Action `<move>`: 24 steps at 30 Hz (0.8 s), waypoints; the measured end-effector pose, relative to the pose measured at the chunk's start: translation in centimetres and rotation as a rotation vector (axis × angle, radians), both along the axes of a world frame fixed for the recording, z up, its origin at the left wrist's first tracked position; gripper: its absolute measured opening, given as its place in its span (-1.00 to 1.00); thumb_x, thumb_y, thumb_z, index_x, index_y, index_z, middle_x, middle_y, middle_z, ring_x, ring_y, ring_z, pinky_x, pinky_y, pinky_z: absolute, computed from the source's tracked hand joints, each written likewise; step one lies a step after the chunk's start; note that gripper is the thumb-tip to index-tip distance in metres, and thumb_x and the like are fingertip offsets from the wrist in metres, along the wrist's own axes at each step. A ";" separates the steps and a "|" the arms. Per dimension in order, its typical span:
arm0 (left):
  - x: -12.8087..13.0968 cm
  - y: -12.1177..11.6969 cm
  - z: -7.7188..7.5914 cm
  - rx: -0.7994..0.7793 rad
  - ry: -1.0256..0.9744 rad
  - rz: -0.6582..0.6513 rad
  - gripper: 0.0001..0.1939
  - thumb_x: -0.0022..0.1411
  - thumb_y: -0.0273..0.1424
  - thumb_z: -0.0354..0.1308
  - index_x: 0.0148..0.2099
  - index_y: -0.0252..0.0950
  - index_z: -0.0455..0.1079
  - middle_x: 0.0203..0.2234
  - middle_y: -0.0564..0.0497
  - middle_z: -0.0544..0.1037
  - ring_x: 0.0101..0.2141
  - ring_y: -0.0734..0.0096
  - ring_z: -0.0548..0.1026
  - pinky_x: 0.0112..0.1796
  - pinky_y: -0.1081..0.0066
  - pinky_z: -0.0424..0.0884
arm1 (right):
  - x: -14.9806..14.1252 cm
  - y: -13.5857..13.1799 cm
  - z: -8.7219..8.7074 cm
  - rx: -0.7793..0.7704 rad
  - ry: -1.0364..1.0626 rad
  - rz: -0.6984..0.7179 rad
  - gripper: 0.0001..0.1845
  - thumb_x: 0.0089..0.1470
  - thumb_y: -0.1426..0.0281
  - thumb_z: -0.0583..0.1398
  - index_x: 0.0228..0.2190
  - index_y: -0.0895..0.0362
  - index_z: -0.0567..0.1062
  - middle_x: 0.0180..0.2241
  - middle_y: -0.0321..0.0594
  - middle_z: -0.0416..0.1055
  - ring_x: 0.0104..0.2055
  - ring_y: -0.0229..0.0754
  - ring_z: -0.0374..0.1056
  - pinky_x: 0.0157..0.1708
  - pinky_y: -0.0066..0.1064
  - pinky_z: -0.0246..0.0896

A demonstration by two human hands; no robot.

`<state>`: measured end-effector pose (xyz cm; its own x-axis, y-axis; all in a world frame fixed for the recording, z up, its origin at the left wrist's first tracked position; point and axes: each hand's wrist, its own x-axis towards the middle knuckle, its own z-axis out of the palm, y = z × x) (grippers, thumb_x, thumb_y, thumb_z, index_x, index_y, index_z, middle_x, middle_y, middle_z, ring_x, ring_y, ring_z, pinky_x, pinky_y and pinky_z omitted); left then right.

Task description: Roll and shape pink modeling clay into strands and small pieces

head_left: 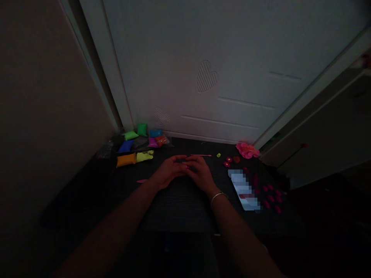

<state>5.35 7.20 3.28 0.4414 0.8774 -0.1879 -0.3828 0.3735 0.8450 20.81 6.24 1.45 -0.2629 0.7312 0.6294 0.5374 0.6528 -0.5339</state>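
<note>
My left hand (171, 171) and my right hand (200, 172) meet over the middle of the dark table, fingertips together. The fingers of both hands are bent and pinched inward. A small reddish bit seems to show between the fingertips, but it is too dark and small to name. Just beyond my right hand lies a thin pink stick (201, 155). A pink flat tool (142, 181) pokes out beside my left wrist. A small yellow-green piece (218, 155) lies to the right of the stick.
Packets of coloured modelling clay, including an orange packet (126, 160) and an opened yellow packet (144, 156), lie at the back left. Small magenta flowers (227, 164), a pink flower (247, 150), a phone (244, 191) and several magenta pieces (270, 198) are at the right. A white door (179, 69) stands behind.
</note>
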 end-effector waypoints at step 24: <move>-0.1 0.0 0.0 -0.039 -0.094 -0.067 -0.71 0.09 -0.41 0.16 -0.11 -0.38 0.37 -0.33 -0.09 0.50 -0.38 0.45 0.48 -0.28 0.38 0.42 | 0.0 -0.1 0.1 0.034 0.001 -0.022 -0.86 -0.02 0.33 0.20 -0.33 0.01 0.49 -0.24 -0.22 0.38 -0.10 -0.15 0.25 -0.06 -0.22 0.17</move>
